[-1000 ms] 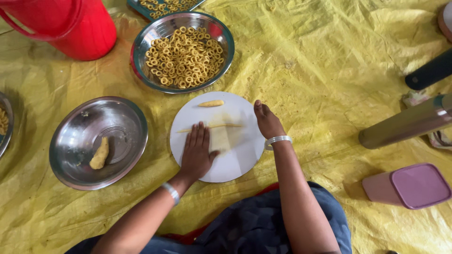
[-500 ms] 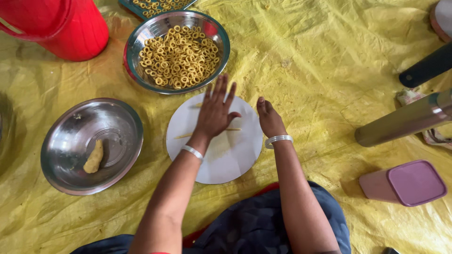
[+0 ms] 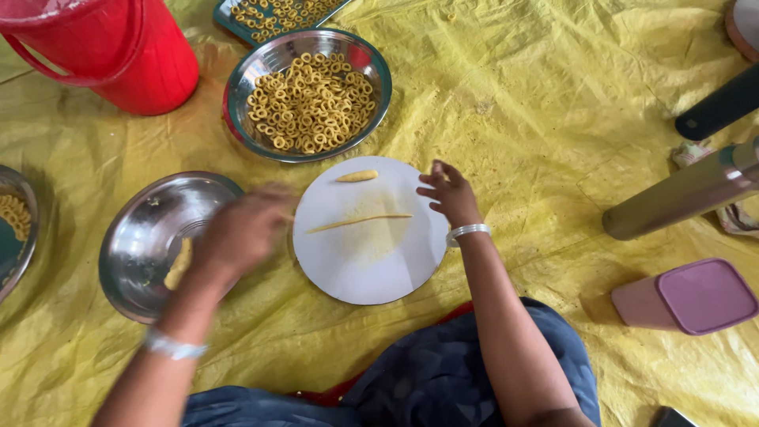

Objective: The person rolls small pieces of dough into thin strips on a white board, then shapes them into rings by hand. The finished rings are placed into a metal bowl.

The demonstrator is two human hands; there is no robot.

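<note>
A round white board (image 3: 368,261) is laid on a yellow sheet (image 3: 553,103), and a thin rope of dough (image 3: 360,223) is stretched across its middle. A short, thick piece of dough (image 3: 357,175) is left near the far edge of the board, not yet thinned. The right hand (image 3: 449,192) is held at the board's right edge with its fingers loosely curled; nothing is gripped in it, and the rope's end lies just beside it. The left hand (image 3: 241,231) is blurred over the rim of the steel plate (image 3: 138,237) to the left; it appears half closed, but whether anything is pinched in it cannot be told. A lump of dough (image 3: 179,265) is kept on that plate.

Beyond the board, a steel bowl (image 3: 371,103) is heaped with small dough rings (image 3: 310,103), and more rings are seen on a tray (image 3: 237,20) behind it. By that count, much of the shaping is judged done. The rope is not yet closed into a ring, and the thick piece and the lump are left to be rolled. A red bucket (image 3: 118,47) and a pink lidded box (image 3: 688,296) are set apart.
</note>
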